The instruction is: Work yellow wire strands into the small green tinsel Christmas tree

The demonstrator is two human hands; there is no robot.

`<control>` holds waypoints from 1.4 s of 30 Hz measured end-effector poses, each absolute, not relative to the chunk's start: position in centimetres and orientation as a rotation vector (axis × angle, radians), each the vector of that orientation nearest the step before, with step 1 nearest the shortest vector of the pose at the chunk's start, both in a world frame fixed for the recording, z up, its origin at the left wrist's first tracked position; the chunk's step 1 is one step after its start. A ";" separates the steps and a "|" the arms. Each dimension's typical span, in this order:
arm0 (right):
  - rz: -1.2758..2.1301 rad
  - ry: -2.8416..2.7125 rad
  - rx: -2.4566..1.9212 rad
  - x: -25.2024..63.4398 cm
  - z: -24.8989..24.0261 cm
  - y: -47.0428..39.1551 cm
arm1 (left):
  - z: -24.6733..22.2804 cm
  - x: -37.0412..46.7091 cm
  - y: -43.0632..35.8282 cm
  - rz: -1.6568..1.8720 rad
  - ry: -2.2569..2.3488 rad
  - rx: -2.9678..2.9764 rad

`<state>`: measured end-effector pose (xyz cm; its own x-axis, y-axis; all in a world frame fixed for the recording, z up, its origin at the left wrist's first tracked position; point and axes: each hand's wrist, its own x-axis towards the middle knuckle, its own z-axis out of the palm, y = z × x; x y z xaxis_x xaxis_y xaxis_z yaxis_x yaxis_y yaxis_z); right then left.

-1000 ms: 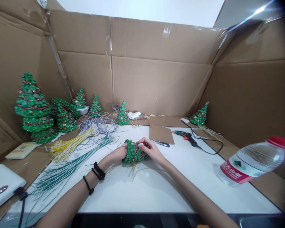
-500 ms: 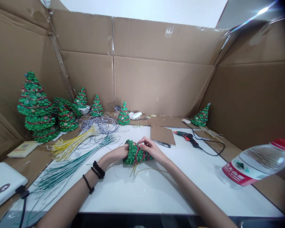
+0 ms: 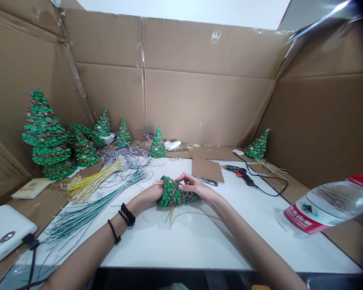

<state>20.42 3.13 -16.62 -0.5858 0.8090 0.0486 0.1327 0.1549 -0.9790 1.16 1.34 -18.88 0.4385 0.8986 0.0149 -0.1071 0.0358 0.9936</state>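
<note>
A small green Christmas tree (image 3: 176,194) with a dark red garland lies on its side between my hands, its base facing left. My left hand (image 3: 156,193) reaches into the base and holds the tree from within; its fingers are hidden there. From the top right, my right hand (image 3: 192,184) holds the tree, thumb and forefinger bent close together on its upper side. Whatever small thing may be between those fingertips is too small to make out. Thin yellowish wires (image 3: 171,213) lie just below the tree on the white tabletop (image 3: 169,241).
Bundles of yellow wires (image 3: 87,181) and green wires (image 3: 90,209) lie left, near several finished trees (image 3: 48,133). A glue gun (image 3: 240,174), cutter (image 3: 208,181) and cardboard square (image 3: 208,169) lie to the right. A water bottle (image 3: 326,207) stands far right; a white box (image 3: 10,233) sits left.
My right hand has shifted slightly right along the tree, its fingers still bent at the upper side. The tree has moved a little, with more of its right end showing. My left hand stays inside the base.
</note>
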 end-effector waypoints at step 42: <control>1.668 -1.755 -0.990 19.9 -16.0 3.4 | -19.7 1.6 1.6 0.976 0.856 1.335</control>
